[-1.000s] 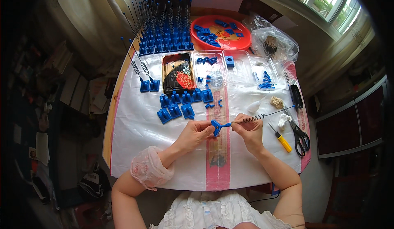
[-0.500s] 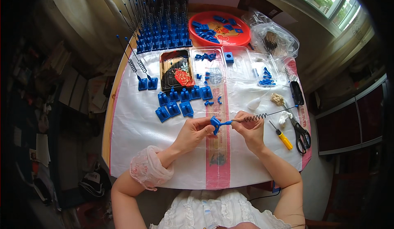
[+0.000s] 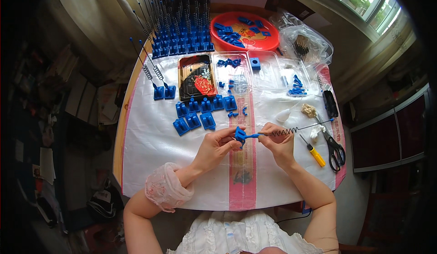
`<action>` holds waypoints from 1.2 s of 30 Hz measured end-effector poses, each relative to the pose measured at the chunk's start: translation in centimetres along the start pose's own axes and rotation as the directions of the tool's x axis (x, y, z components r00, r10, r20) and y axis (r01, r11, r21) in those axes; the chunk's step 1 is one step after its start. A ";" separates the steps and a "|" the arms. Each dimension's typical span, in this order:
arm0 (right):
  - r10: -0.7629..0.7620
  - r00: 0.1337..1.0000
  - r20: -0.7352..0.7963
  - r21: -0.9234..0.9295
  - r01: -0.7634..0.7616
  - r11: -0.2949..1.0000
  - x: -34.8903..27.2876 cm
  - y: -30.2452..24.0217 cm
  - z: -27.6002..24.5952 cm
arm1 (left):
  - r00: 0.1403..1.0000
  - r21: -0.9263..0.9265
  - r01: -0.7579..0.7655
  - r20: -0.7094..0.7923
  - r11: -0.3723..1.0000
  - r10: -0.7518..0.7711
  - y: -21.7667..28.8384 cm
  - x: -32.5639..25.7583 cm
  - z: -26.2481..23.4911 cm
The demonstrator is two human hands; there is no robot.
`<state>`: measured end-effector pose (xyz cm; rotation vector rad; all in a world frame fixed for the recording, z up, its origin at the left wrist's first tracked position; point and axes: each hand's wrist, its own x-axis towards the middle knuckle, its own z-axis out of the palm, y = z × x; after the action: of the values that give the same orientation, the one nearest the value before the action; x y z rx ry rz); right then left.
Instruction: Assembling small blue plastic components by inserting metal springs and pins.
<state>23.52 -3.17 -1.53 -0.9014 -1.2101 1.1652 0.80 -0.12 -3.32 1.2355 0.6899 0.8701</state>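
Observation:
Between the thumb and fingers of my left hand (image 3: 217, 147) is a blue plastic bracket (image 3: 240, 136), held above the table. My right hand (image 3: 278, 144) pinches a black spring rod (image 3: 287, 131), whose coil runs out to the right and ends in a blue tip. A slim blue stem joins the rod to the bracket, so both hands hold one joined piece. Several blue plastic bases (image 3: 193, 120) stand in two rows beyond my left hand. Two bases with upright spring rods (image 3: 158, 74) stand farther left.
Many finished-looking spring rods on blue bases (image 3: 182, 40) crowd the far left. A red basin (image 3: 268, 43) holds blue parts. Nearer are a black tray (image 3: 184, 90) and clear trays (image 3: 264, 86). On the right lie a yellow screwdriver (image 3: 316, 156) and black scissors (image 3: 336, 156).
The bracket has turned in my left fingers and shows a different side. Both hands stay in nearly the same place, and the rod's tip has shifted slightly right.

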 end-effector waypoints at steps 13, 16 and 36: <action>0.018 1.000 -0.001 -0.015 -0.018 1.000 0.2 -0.6 0.3 | 0.991 0.209 -0.134 0.002 0.969 0.137 1.0 0.0 0.0; 0.017 1.000 0.006 -0.011 -0.017 1.000 0.2 -0.6 0.3 | 0.982 0.229 -0.181 -0.009 0.957 0.188 0.9 0.0 0.0; 0.021 1.000 -0.010 -0.030 -0.021 0.999 0.1 -0.4 0.2 | 0.981 0.272 -0.179 -0.023 0.946 0.192 1.4 -0.1 0.4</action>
<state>23.41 -3.17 -1.04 -0.9439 -1.2157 1.1609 0.81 -0.26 -1.88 1.5459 0.7578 0.9882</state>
